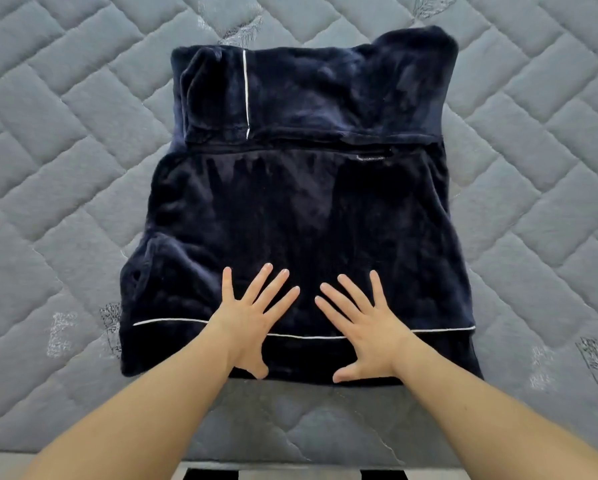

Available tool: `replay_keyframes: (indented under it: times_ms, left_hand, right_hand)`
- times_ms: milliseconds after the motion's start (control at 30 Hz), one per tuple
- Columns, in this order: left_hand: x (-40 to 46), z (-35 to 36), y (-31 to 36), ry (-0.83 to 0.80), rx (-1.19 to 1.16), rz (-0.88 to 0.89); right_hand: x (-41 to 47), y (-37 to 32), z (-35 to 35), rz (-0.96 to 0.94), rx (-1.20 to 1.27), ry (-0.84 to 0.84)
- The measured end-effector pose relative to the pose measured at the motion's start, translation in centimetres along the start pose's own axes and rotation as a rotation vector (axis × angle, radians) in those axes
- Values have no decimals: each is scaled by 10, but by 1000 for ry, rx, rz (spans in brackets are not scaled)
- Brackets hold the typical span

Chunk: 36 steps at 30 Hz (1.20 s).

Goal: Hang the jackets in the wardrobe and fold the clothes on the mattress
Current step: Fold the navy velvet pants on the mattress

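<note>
A: Your left hand (252, 320) was spread wide and flat on the navy fleece garment (290, 209), low in the frame, near its lower hem.

B: And your right hand (363, 327), just beside it, lay equally splayed, pressing, gripping nothing.

A: The garment sat mid-frame on the quilted mattress (48, 168), its top edge already turned down.

B: Half folded, I'd judge; more folds were left. No jackets or wardrobe showed.

bare mattress (65, 168) around folded garment (301, 209)
</note>
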<state>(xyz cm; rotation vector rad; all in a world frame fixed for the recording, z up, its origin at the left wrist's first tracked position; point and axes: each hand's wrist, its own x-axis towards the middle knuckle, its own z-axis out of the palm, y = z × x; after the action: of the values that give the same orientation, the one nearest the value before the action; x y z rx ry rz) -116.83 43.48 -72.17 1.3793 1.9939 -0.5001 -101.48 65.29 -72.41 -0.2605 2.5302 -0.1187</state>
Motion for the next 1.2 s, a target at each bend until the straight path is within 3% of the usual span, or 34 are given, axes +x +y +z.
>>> replay_keyframes:
  times_ms: [233,400,500,667,767,900,1000,1100,1200]
  left_hand:
    - [-17,-1,26,59,47,-156]
    - [-9,-52,-23,228,-17,-338]
    - [-10,-84,-54,140,-103,-460]
    - [-7,-142,-90,-183,-206,-642]
    - [8,-201,-121,-197,-146,-693]
    - [41,-273,-166,-30,179,-694]
    - [68,-292,-202,162,320,-767]
    - [109,-281,-218,429,-33,-742]
    - [156,-252,-223,462,-467,-618]
  right_hand:
    - [5,-34,-8,37,-174,-82]
    - [21,-38,-39,350,-71,-69]
    - [28,-5,-70,557,-2,-134]
    - [43,48,-137,736,-18,-400]
    - [58,79,-186,776,-82,-423]
    - [91,129,-248,855,-147,-230]
    - [121,171,-281,856,-151,65]
    - [150,210,-284,784,-220,350]
    - [178,234,-247,756,-70,417]
